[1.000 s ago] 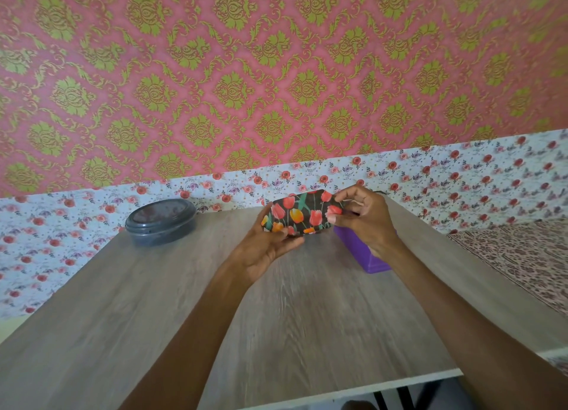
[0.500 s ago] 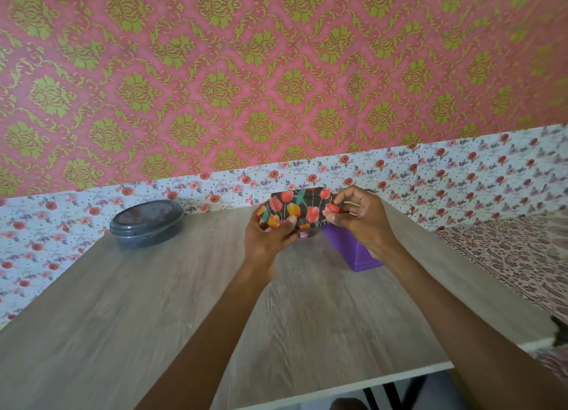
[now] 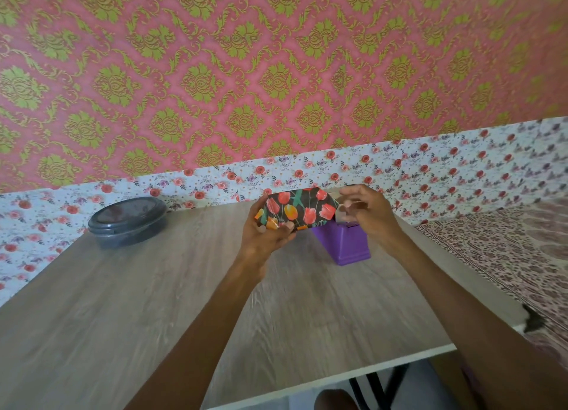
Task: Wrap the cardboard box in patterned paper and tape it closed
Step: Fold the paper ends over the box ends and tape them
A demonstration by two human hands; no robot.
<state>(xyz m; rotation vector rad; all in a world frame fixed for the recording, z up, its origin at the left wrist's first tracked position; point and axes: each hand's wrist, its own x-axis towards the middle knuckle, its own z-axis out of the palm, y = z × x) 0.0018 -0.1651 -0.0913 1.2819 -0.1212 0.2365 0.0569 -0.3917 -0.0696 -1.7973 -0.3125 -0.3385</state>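
Note:
The small box (image 3: pixel 295 210), wrapped in black paper with red and orange tulips, is held up above the far side of the wooden table (image 3: pixel 153 302). My left hand (image 3: pixel 264 237) grips its left end from below, thumb on the front face. My right hand (image 3: pixel 368 213) is just off the box's folded right end, fingers curled, pinching what looks like a short strip of clear tape (image 3: pixel 340 215); it is blurred. Below that hand stands a purple tape dispenser (image 3: pixel 344 243).
A dark grey round lidded container (image 3: pixel 127 219) sits at the table's far left. A flowered wall runs behind the table. A brown patterned cloth surface (image 3: pixel 507 249) lies to the right. The table's front edge is near my body.
My right hand has come off the box's right end and moved slightly right, above the dispenser. My left hand has kept the box raised and turned its face more toward me.

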